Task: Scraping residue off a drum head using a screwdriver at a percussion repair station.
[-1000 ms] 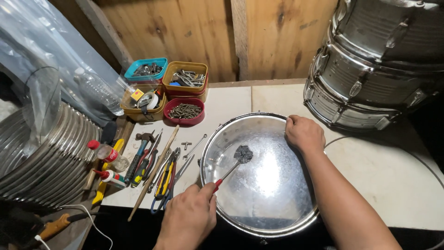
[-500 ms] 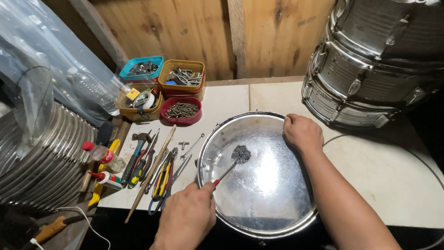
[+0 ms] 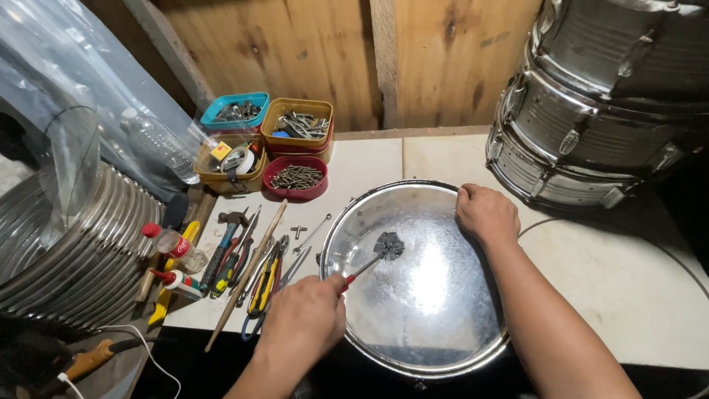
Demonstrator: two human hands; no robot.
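Note:
A shiny round metal drum shell (image 3: 354,222) lies open side up on the white worktop in front of me. My left hand (image 3: 303,325) grips a red-handled tool (image 3: 362,267) whose metal shaft reaches into the drum. The tool's tip rests at a dark grey clump (image 3: 388,244) lying on the drum's inner surface. My right hand (image 3: 486,214) is closed over the drum's far right rim.
Several hand tools (image 3: 251,258) lie left of the drum: a hammer, pliers, a wooden stick, small wrenches. Behind them stand four small tubs (image 3: 297,177) of screws and hardware. Stacked chrome drums (image 3: 598,111) fill the right back; a ribbed metal shell (image 3: 66,244) sits left.
The view has shifted slightly; both hands and the tool keep nearly the same places on the drum.

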